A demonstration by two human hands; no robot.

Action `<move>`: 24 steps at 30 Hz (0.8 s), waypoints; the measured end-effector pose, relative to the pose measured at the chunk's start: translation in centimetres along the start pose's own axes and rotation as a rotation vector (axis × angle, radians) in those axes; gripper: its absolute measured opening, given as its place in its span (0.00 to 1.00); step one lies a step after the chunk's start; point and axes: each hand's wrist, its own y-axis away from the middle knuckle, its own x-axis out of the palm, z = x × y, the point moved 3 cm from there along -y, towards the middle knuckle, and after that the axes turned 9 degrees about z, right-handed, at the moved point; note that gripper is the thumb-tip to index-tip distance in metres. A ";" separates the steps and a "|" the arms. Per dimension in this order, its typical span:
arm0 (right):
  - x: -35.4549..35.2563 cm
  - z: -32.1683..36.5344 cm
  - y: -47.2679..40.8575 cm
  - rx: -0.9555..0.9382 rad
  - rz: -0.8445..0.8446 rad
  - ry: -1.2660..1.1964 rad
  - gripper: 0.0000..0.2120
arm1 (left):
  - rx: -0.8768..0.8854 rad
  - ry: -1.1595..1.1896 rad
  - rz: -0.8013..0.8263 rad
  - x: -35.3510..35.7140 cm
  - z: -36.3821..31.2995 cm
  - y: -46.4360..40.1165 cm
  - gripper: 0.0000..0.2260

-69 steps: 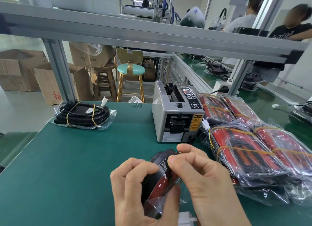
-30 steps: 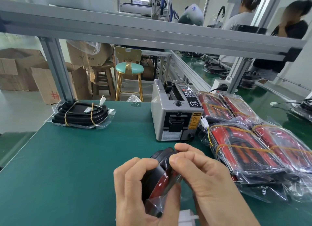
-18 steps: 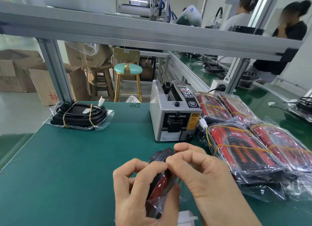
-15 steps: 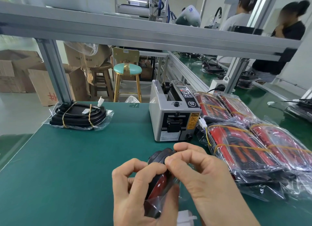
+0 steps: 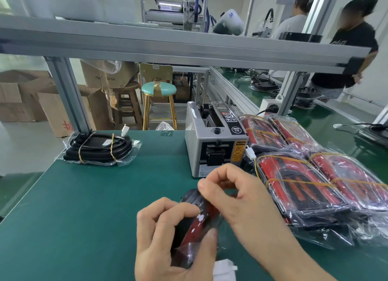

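A black and red bagged part point(image 5: 196, 220) stands on edge low in the middle of the green table point(image 5: 84, 207). My left hand point(image 5: 165, 241) grips it from the left, thumb on its right side. My right hand point(image 5: 241, 199) hovers at its upper end with fingers curled, fingertips pinching at the clear bag there. A white plug point(image 5: 224, 270) shows under the part.
A grey tape dispenser point(image 5: 214, 142) stands just behind my hands. Several banded bundles of red and black bagged parts point(image 5: 298, 175) lie at the right. A bagged black cable coil point(image 5: 98, 148) lies at the far left. Two people stand at the back right.
My right hand has lifted from the part's top and opened a gap under its fingers. My left hand still grips the part.
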 end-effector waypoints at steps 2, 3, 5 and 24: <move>-0.6 0.0 -0.7 -0.014 -0.022 0.069 0.07 | -0.020 0.019 0.079 -0.2 0.3 0.1 0.14; -0.9 -0.1 -1.1 -0.016 -0.024 0.074 0.07 | -0.032 0.010 0.100 -0.4 0.5 0.1 0.17; -1.1 -0.1 -1.1 0.002 0.079 0.027 0.12 | -0.059 -0.016 0.109 -0.4 0.6 0.0 0.18; 0.4 -5.9 -0.3 0.094 0.757 -0.390 0.33 | -0.236 0.229 0.330 -1.6 1.3 -2.7 0.16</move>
